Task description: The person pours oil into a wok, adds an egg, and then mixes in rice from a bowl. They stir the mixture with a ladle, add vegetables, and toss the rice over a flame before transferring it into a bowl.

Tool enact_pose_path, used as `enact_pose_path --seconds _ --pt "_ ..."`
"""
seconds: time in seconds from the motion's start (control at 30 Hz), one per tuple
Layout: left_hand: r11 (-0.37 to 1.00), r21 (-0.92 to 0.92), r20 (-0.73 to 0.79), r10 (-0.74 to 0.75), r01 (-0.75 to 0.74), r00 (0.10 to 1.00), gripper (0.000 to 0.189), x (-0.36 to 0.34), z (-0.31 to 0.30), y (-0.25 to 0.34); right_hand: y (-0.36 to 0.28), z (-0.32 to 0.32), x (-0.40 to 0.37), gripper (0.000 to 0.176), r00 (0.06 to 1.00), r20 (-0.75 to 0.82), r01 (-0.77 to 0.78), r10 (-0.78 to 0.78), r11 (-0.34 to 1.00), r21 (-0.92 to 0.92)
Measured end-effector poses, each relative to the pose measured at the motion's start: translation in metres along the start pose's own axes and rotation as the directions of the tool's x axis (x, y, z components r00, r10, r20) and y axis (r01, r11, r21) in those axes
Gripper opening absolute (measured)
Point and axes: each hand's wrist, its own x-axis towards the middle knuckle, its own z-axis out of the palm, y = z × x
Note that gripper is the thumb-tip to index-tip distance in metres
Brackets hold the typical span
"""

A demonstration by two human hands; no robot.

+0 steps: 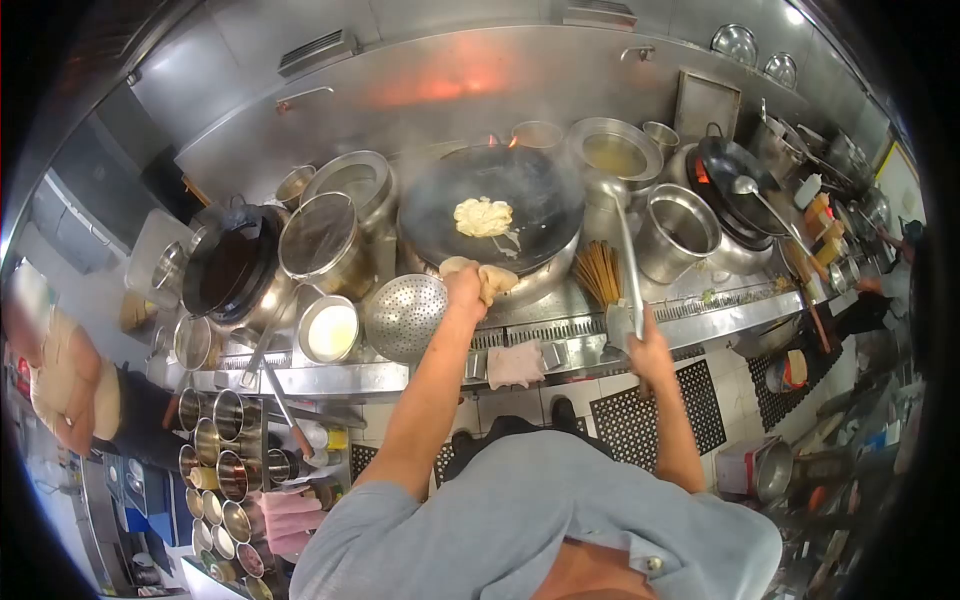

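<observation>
My left hand point(464, 290) is closed around a tan folded cloth point(496, 283) at the near rim of a large black wok point(550, 205). A pale yellow, egg-like mass of food point(483, 217) lies in the middle of the wok, with a thin smear beside it. My right hand point(650, 357) grips the long metal handle of a ladle point(629, 255). Its head points away from me, between the wok and a steel pot point(682, 235). A bamboo brush point(598, 272) stands left of the handle.
A perforated strainer point(407, 317) and a pot of whitish liquid point(329, 330) are left of my arm. Another wok point(232, 262) stands further left, and one with a ladle point(735, 178) at right. Flames show behind the main wok. A person point(75, 390) stands at far left.
</observation>
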Motion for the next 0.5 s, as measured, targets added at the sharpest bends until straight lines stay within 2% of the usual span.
enact_pose_path --seconds 0.07,0.1,0.2,0.3,0.33,0.37,0.4,0.47,0.5 --pt "1.0 -0.028 0.052 -0.004 0.005 0.999 0.026 0.027 -0.014 -0.012 -0.016 -0.04 -0.014 0.067 0.979 0.095 -0.178 0.18 0.984 -0.032" --pt "0.999 -0.046 0.078 -0.004 0.007 0.997 0.027 0.037 -0.016 -0.015 0.011 -0.04 -0.009 0.066 0.989 0.075 -0.122 0.13 0.987 -0.102" --pt "0.997 -0.08 -0.017 -0.009 0.007 1.0 0.033 0.033 -0.001 -0.009 0.078 -0.032 0.028 0.062 0.997 0.071 0.029 -0.008 0.952 -0.306" --pt "0.999 -0.028 -0.021 -0.021 0.02 1.0 0.035 0.021 0.003 -0.008 0.148 -0.018 0.062 0.059 0.985 0.073 0.174 -0.159 0.871 -0.459" --pt "0.999 -0.043 -0.04 0.009 -0.011 0.999 0.035 0.006 0.01 -0.004 0.158 -0.018 0.075 0.058 0.971 0.06 0.228 -0.23 0.833 -0.503" --pt "0.997 -0.061 -0.056 0.044 -0.047 0.997 0.035 -0.014 0.021 -0.001 0.101 -0.029 0.046 0.052 0.976 -0.046 0.125 -0.214 0.72 -0.683" --pt "0.994 -0.073 -0.074 0.075 -0.08 0.994 0.035 -0.022 0.027 0.001 0.07 -0.028 0.035 0.049 0.993 -0.019 0.083 -0.118 0.798 -0.597" --pt "0.998 -0.049 -0.096 0.043 -0.048 0.994 0.035 -0.004 0.019 -0.011 0.045 -0.021 0.017 0.044 0.993 0.083 -0.039 0.081 0.908 -0.417" --pt "0.999 -0.034 -0.092 0.02 -0.023 0.996 0.034 0.008 0.014 -0.014 0.068 0.001 0.012 0.034 0.955 0.297 0.076 -0.008 0.973 -0.218"
